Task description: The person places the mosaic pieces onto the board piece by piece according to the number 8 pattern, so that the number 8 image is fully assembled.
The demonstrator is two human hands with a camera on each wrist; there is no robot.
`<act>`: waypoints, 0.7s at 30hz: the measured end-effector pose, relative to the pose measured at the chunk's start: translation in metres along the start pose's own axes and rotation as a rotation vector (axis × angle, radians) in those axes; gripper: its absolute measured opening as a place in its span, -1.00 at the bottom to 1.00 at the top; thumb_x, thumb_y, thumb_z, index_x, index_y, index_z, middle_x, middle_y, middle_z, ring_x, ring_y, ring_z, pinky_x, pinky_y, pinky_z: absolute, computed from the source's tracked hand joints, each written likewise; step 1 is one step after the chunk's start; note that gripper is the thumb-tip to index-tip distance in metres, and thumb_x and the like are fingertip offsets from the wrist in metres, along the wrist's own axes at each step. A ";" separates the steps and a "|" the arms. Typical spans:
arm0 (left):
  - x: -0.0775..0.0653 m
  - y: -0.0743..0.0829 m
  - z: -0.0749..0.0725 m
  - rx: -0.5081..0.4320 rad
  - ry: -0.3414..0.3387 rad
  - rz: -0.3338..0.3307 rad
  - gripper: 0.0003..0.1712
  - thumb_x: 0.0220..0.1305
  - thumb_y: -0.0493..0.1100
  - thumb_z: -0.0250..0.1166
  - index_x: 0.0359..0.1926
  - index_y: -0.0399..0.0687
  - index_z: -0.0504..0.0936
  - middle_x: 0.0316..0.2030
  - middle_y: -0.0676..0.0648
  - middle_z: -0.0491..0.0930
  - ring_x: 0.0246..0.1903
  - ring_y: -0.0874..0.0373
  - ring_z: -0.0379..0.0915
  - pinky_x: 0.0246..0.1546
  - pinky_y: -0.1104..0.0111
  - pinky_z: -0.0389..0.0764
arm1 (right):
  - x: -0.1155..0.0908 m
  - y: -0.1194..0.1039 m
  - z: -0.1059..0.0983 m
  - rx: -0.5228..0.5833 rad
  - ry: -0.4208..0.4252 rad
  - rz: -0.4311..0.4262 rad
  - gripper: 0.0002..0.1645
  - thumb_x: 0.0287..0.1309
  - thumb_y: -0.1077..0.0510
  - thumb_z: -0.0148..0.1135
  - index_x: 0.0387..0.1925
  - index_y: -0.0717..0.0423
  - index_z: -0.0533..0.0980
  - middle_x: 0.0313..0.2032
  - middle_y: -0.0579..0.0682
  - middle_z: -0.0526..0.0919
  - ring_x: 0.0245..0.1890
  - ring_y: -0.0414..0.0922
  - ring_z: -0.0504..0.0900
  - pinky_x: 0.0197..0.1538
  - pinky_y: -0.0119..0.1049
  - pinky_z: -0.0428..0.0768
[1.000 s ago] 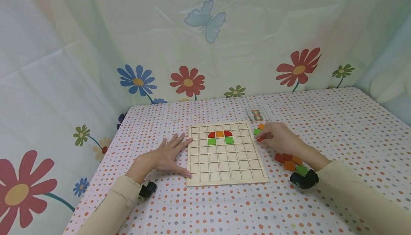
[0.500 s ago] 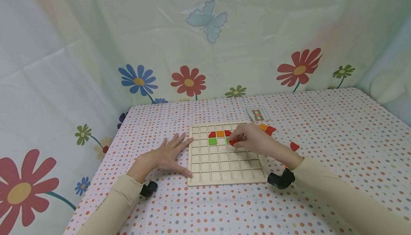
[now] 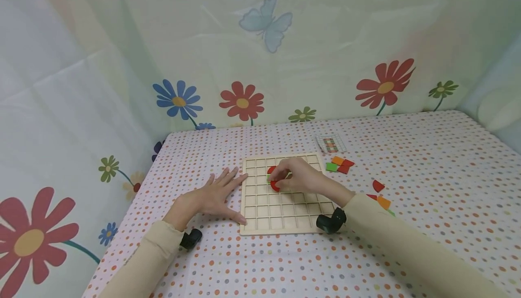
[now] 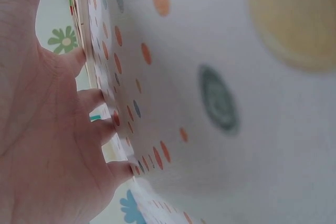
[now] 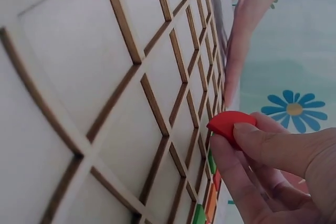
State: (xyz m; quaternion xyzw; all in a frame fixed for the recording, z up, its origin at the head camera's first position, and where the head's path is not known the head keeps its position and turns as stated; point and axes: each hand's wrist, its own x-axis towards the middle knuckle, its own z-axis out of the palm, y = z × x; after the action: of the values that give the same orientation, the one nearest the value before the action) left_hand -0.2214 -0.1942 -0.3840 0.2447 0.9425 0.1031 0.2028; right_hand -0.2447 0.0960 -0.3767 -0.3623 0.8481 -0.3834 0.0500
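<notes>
In the head view a wooden grid board point(image 3: 281, 223) lies on the table. My right hand point(image 3: 299, 176) is over its upper middle. Thumb and fingers pinch a red quarter-circle tile point(image 5: 231, 123), seen clearly in the right wrist view just off the board's surface. Part of another red tile point(image 3: 271, 169) shows on the board beside the fingers; the right hand hides most of the other laid tiles. My left hand point(image 3: 213, 198) is spread flat on the cloth, its thumb and a fingertip touching the board's left edge.
Right of the board lie a green tile point(image 3: 331, 167), an orange tile point(image 3: 337, 160) and red tiles. Closer to me are a red quarter-circle tile point(image 3: 378, 186) and an orange tile point(image 3: 383, 202), partly behind the right forearm. A pattern card point(image 3: 331, 144) lies behind the board.
My right hand has picked a red quarter-circle tile from beside the board and carried it left, over the board's upper middle. The left hand has stayed in place.
</notes>
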 end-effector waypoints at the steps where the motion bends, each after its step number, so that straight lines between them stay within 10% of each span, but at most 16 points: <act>1: 0.000 0.001 0.000 -0.001 -0.001 0.004 0.42 0.05 0.55 0.44 0.72 0.28 -0.17 0.69 -0.07 -0.39 0.65 -0.09 -0.58 0.58 -0.18 -0.36 | 0.001 0.001 0.000 0.007 -0.005 0.000 -0.83 0.19 0.46 0.41 -0.19 0.29 0.76 -0.28 0.05 0.74 -0.25 -0.12 0.73 -0.11 -0.26 0.74; 21: 0.001 0.000 -0.001 0.013 -0.009 -0.007 0.43 0.05 0.55 0.44 0.72 0.26 -0.18 0.69 -0.07 -0.41 0.65 -0.10 -0.58 0.58 -0.18 -0.36 | 0.015 0.005 -0.009 -0.054 -0.206 -0.006 -0.75 0.27 0.46 0.35 -0.06 0.27 0.76 -0.20 -0.01 0.73 -0.15 -0.15 0.70 0.00 -0.27 0.69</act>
State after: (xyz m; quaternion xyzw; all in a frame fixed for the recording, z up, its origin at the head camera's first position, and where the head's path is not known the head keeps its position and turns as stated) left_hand -0.2228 -0.1934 -0.3838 0.2431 0.9431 0.0951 0.2058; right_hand -0.2616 0.0933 -0.3710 -0.4034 0.8474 -0.3213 0.1262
